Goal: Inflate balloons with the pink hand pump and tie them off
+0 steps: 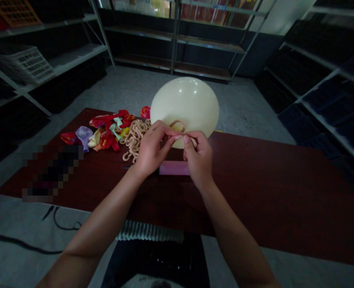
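Observation:
A large inflated pale-yellow balloon [187,102] stands upright just beyond my hands, its neck down between my fingers. My left hand [155,146] is closed, pinching at the balloon's neck. My right hand [199,156] is closed too, fingertips meeting the left ones, with a piece of tan cord in its grip. A loop of that tan cord [178,122] rises in front of the balloon. The exact hold at the neck is hidden by my fingers. Behind my left hand lies a heap of tan cords [133,138]. A purple object [173,168] lies under my hands, partly covered.
Limp balloons in several colours [107,128] lie at the left of the dark red-brown table [270,188]. A blurred-out dark item [53,172] is at the near left edge. Metal shelves [173,38] stand around, one with a white crate [34,64]. Black cable [21,242] runs on the floor.

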Demonstrator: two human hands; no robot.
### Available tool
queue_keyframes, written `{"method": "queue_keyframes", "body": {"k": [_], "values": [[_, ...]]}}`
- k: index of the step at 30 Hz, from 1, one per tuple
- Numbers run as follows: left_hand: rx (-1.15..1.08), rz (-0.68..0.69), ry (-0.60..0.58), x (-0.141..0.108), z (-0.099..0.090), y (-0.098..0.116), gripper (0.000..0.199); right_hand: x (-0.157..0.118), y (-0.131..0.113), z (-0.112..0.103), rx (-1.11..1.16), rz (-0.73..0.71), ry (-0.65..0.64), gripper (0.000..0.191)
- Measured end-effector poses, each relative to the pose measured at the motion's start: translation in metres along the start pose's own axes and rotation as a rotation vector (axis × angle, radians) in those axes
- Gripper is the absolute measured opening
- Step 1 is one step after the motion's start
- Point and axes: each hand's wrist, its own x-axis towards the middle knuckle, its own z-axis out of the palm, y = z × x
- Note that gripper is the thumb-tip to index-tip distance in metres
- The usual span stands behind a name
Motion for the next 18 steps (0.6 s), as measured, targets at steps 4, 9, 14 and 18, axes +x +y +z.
{"method": "queue_keyframes", "body": {"k": [4, 9, 14, 18], "values": [[-0.086, -0.181, -0.005, -0.001, 0.002, 0.001, 0.030, -0.002, -0.006, -0.002, 0.022, -0.003, 0.051, 0.023], [-0.222, -0.229, -0.043, -0.001, 0.002, 0.002, 0.038, -0.002, -0.006, -0.004, -0.028, -0.009, 0.088, 0.023], [-0.213, -0.141, -0.104, 0.001, -0.005, 0.001, 0.036, -0.002, -0.009, -0.005, -0.041, -0.014, 0.091, 0.021], [-0.139, 0.058, -0.127, 0.002, -0.010, 0.003, 0.026, -0.003, -0.012, -0.004, -0.005, -0.011, 0.123, 0.021]]}}
